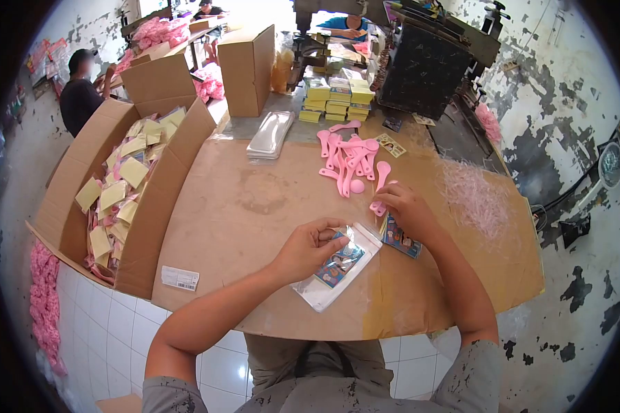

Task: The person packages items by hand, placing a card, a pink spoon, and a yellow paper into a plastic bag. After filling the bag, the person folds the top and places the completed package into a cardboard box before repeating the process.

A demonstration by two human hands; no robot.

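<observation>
Dozens of packets [132, 172], pale yellow with bits of pink, fill the open carton [165, 206] beyond the left edge of the surface [234, 227], so much of the work looks done. One set seems only partly made up: near the middle of the near edge, a blue card [341, 265] lies on or in a clear bag [324, 296]; I cannot tell which. The left hand [310, 248] bends over them, thumb on the card, though whether its fingers pinch anything is unclear. The right hand [410, 213] has its fingertips closed on a pink spoon [384, 168], above another blue card [401, 237]. Plenty appears left: piled spoons [351, 160] toward the far edge, clear sleeves [271, 134] near the far left corner, and card stacks [337, 96] behind. A taller carton [251, 76] hides its contents.
</observation>
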